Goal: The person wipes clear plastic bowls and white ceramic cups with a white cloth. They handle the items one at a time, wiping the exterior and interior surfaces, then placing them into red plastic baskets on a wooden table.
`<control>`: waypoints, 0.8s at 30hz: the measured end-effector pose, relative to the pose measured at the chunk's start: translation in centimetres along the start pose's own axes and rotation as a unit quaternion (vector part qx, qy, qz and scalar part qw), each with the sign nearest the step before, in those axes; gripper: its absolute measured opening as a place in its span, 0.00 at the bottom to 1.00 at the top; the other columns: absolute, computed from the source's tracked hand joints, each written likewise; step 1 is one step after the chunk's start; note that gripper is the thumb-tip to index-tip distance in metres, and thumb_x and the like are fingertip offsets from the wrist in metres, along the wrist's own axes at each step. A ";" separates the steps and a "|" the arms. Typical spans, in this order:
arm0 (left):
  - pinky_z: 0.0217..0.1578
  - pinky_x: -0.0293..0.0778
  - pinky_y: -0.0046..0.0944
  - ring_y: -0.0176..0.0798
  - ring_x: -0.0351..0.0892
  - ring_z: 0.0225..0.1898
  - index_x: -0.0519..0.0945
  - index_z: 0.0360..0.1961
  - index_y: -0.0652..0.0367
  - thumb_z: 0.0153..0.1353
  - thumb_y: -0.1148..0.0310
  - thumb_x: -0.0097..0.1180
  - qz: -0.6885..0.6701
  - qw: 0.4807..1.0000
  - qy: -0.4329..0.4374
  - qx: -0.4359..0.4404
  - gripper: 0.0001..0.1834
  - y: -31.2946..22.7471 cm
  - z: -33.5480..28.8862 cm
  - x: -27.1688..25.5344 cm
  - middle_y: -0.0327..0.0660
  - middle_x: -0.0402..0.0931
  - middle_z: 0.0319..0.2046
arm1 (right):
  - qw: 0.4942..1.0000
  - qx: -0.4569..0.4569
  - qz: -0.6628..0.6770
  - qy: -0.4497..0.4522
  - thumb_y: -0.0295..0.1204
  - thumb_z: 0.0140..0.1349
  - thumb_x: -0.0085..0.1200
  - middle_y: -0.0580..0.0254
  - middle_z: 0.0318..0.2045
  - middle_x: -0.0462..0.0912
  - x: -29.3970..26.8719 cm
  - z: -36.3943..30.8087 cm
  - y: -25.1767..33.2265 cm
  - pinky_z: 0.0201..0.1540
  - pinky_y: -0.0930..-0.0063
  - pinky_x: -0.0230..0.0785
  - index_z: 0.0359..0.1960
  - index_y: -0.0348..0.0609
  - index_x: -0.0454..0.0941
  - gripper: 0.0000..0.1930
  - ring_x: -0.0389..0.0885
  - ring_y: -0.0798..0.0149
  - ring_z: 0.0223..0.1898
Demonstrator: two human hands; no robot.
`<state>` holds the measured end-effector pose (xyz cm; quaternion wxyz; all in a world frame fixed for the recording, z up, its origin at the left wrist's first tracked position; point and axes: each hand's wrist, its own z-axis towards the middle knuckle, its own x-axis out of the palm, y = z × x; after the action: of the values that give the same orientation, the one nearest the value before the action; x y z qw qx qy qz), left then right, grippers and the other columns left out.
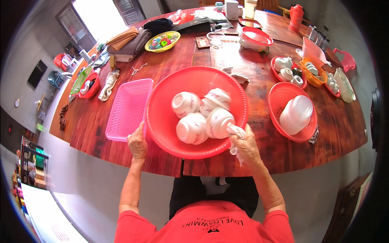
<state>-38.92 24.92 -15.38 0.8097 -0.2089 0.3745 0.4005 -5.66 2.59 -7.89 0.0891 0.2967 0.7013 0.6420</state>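
Note:
In front of me stands a large red plastic basin (170, 141) with several white bowls (190, 128) inside, mostly turned bottom up, with printed marks on their sides. My right hand (246, 146) is closed around a crumpled white cloth (236, 132) at the basin's lower right rim. A shallow pink plastic basket (129, 108) lies just left of the basin. At its near right corner is my left hand (137, 142), its fingers closed on the basket's edge, close to the basin's rim. The undersides of the fingers are hidden.
A red colander (279, 94) with white plastic bowls stands right, with smaller baskets of cups (285, 73) beyond. Behind the basin are a yellow basket (170, 45), a phone (202, 42) and folded cloths (129, 44). A red thermos (296, 18) stands far right.

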 end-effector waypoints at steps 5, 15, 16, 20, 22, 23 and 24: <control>0.55 0.65 0.47 0.48 0.71 0.55 0.70 0.63 0.50 0.56 0.74 0.56 0.034 0.999 -0.002 0.012 0.30 6.8 2.8 1.7 0.47 0.74 0.51 | 0.999 0.029 0.032 0.028 0.22 0.58 0.57 0.62 0.28 0.74 4.3 -0.8 -0.9 0.16 0.76 0.71 0.49 0.40 0.60 0.21 0.74 0.73 0.20; 0.65 0.53 0.47 0.50 0.59 0.65 0.67 0.64 0.58 0.56 0.70 0.59 -0.239 0.932 -0.057 -0.266 0.32 10.0 -1.7 -2.3 0.50 0.62 0.63 | 0.997 0.011 -0.063 0.050 0.25 0.59 0.59 0.64 0.30 0.76 6.5 -2.9 -1.5 0.21 0.78 0.74 0.58 0.39 0.63 0.26 0.75 0.75 0.22; 0.64 0.54 0.48 0.48 0.59 0.65 0.66 0.64 0.58 0.60 0.64 0.58 -0.326 0.883 -0.077 -0.328 0.31 9.8 -2.8 -2.6 0.49 0.61 0.64 | 0.994 -0.005 -0.090 0.062 0.25 0.59 0.59 0.64 0.30 0.77 5.5 -3.0 -1.3 0.21 0.78 0.73 0.58 0.39 0.65 0.25 0.75 0.76 0.22; 0.54 0.65 0.47 0.43 0.60 0.64 0.53 0.70 0.51 0.64 0.51 0.52 -0.522 0.683 -0.061 -0.508 0.38 -2.7 -3.4 -9.3 0.45 0.57 0.66 | 0.700 -0.340 -0.581 -0.240 0.28 0.48 0.65 0.59 0.32 0.74 -3.2 -1.2 1.6 0.29 0.61 0.74 0.46 0.48 0.75 0.21 0.79 0.55 0.30; 0.47 0.73 0.52 0.45 0.63 0.62 0.52 0.69 0.49 0.62 0.57 0.57 -0.588 0.604 -0.027 -0.538 0.39 -7.4 -3.6 -9.9 0.44 0.58 0.65 | 0.583 -0.261 -0.701 -0.318 0.30 0.49 0.64 0.60 0.38 0.75 -7.2 -0.8 3.2 0.29 0.63 0.76 0.46 0.46 0.74 0.21 0.82 0.58 0.32; 0.45 0.75 0.54 0.46 0.65 0.61 0.52 0.69 0.50 0.61 0.60 0.58 -0.596 0.595 -0.001 -0.539 0.39 -9.5 -3.3 -10.2 0.44 0.59 0.64 | 0.544 -0.234 -0.742 -0.314 0.31 0.51 0.64 0.59 0.41 0.74 -9.3 -0.8 3.3 0.29 0.63 0.77 0.46 0.44 0.73 0.20 0.82 0.57 0.32; 0.43 0.78 0.56 0.48 0.67 0.59 0.52 0.68 0.51 0.60 0.63 0.58 -0.600 0.587 0.019 -0.543 0.39 -11.2 -2.7 -10.6 0.44 0.60 0.64 | 0.518 -0.203 -0.778 -0.290 0.34 0.54 0.61 0.59 0.36 0.77 -10.1 -0.7 3.8 0.29 0.64 0.77 0.40 0.43 0.75 0.14 0.83 0.57 0.31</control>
<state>-35.32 11.33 -8.44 0.5953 -0.7947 -0.1069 -0.0512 3.29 -3.33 -6.74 0.8097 -0.2240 0.4381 0.3198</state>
